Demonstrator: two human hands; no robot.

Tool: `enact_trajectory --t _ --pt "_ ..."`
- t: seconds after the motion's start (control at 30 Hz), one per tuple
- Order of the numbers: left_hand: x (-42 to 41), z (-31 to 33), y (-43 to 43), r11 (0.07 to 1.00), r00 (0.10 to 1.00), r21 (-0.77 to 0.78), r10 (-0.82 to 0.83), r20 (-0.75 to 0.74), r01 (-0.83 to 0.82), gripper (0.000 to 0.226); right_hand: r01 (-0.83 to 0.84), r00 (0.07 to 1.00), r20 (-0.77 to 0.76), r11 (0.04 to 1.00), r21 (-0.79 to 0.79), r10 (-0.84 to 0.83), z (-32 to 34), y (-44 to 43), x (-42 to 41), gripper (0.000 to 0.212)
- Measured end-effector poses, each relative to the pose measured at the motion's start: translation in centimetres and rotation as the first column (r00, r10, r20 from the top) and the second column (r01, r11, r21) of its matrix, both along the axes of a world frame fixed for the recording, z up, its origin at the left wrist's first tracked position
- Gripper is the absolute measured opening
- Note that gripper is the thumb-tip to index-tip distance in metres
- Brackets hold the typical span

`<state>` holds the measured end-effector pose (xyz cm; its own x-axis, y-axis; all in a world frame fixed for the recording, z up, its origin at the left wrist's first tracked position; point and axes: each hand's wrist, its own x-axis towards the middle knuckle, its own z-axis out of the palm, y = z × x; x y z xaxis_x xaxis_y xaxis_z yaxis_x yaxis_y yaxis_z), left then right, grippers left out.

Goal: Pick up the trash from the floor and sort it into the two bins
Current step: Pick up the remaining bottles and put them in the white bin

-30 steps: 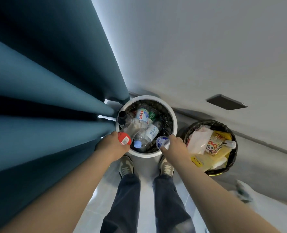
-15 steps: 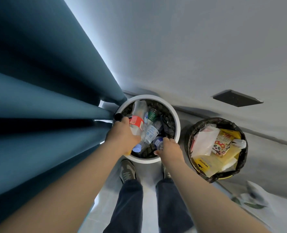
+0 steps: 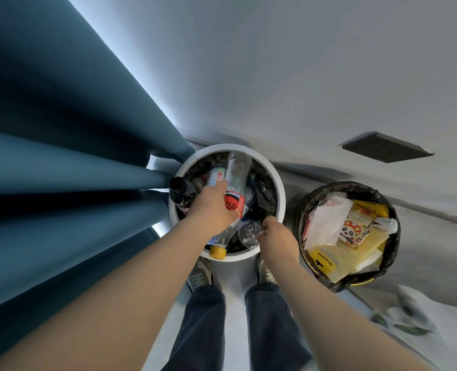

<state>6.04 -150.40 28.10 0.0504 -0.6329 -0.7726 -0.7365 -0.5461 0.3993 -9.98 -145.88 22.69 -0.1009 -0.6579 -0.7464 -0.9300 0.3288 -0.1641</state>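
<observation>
Grey wall [image 3: 275, 76] rises beyond our hands. Our left hand [image 3: 214, 210] curls round a clear red-labelled plastic bottle [image 3: 234, 206], our right hand [image 3: 278, 236] pinches a small clear plastic bottle [image 3: 248, 232], both low over the round white bin [image 3: 281, 194] beneath them, presumably to drop them among other bottles [image 3: 216, 177].

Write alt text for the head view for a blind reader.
Left hand grips a red-labelled clear plastic bottle, right hand a small clear bottle, over a round white bin of bottles; beside it, a black-lined bin of packaging.

Glossy clear plastic bottles [image 3: 238, 170], smooth white bin [image 3: 281, 194] (crinkly black liner [image 3: 264, 190])
</observation>
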Motion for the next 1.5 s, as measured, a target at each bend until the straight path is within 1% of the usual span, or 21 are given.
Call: enact_trajectory --t 0.07,0.17,0.23,0.3,0.4,0.43,0.5,0.63,0.77,0.87,0.93,1.0,1.1,1.23,1.3,1.4,1.5 --pt "-0.6 -0.7 -0.1 1.000 1.000 0.020 -0.021 -0.002 0.021 0.076 -0.034 0.999 -0.019 0.999 -0.026 0.033 -0.5 -0.6 -0.1 0.018" --pt "-1.1 -1.5 -0.3 0.991 0.993 0.065 -0.117 0.018 0.116 0.069 -0.097 0.995 -0.029 0.994 -0.055 0.095 -0.9 -1.0 -0.2 0.026" --pt "-1.4 -2.0 -0.2 0.979 0.983 0.106 -0.181 0.037 0.176 0.069 -0.085 0.996 -0.024 0.995 -0.047 0.084 -1.0 -1.1 -0.6 0.030" --pt "-1.6 -2.7 -0.3 0.971 0.975 0.129 -0.211 0.062 0.202 0.068 -0.076 0.997 -0.009 0.996 -0.047 0.076 -1.0 -1.3 -1.1 0.032" --pt "-1.8 -3.9 -0.4 0.972 0.959 0.088 -0.230 0.167 0.218 0.042 -0.070 0.997 0.026 0.996 -0.053 0.072 -1.0 -1.2 -1.4 0.031" --pt "-1.8 -4.3 -0.4 0.969 0.947 0.079 -0.246 0.208 0.234 0.036 -0.062 0.997 0.037 0.997 -0.055 0.064 -0.9 -1.0 -1.5 0.031" --pt "-1.6 -4.7 -0.5 0.967 0.937 0.078 -0.255 0.241 0.243 0.035 -0.041 0.997 0.057 0.998 -0.055 0.044 -0.9 -0.8 -1.9 0.032" --pt "-1.2 -4.1 -0.8 0.985 0.956 0.006 -0.171 0.240 0.174 0.045 -0.013 0.997 0.073 0.997 -0.070 0.018 -0.2 -0.5 -2.9 0.037" --pt "-0.5 -2.1 0.6 0.979 0.961 -0.031 -0.190 0.201 0.200 0.039 -0.028 0.998 0.061 0.997 -0.069 0.032 1.5 0.1 -3.7 0.037" --pt "0.2 0.1 2.0 0.977 0.964 -0.012 -0.208 0.167 0.213 0.039 -0.098 0.994 0.038 0.993 -0.069 0.101 3.5 -0.1 -3.9 0.036" --pt "0.6 1.9 2.8 0.971 0.953 0.004 -0.236 0.192 0.240 0.037 -0.154 0.987 0.026 0.985 -0.076 0.156 5.3 -0.4 -3.8 0.035" --pt "1.0 3.8 3.6 0.966 0.945 0.010 -0.253 0.206 0.257 0.032 -0.220 0.975 0.006 0.971 -0.096 0.222 7.5 -0.7 -3.7 0.032" --pt "1.6 7.0 4.4 0.964 0.947 0.004 -0.260 0.187 0.264 0.019 -0.315 0.949 -0.031 0.944 -0.098 0.313 11.3 -1.2 -3.6 0.026" --pt "1.7 12.4 5.0 0.945 0.923 -0.004 -0.318 0.216 0.326 0.022 -0.406 0.914 -0.050 0.908 -0.101 0.403 17.3 -1.2 -3.7 0.029" --pt "1.7 15.6 5.0 0.939 0.917 -0.029 -0.328 0.227 0.343 0.025 -0.421 0.907 -0.043 0.898 -0.129 0.419 20.8 -1.2 -3.5 0.031" --pt "1.5 21.0 5.4 0.936 0.916 -0.073 -0.318 0.243 0.344 0.029 -0.439 0.893 0.001 0.870 -0.223 0.450 26.8 -1.3 -2.8 0.029" --pt "0.8 26.3 6.7 0.949 0.946 -0.141 -0.250 0.204 0.282 0.031 -0.443 0.877 0.048 0.845 -0.299 0.477 32.5 -0.8 -2.3 0.023"
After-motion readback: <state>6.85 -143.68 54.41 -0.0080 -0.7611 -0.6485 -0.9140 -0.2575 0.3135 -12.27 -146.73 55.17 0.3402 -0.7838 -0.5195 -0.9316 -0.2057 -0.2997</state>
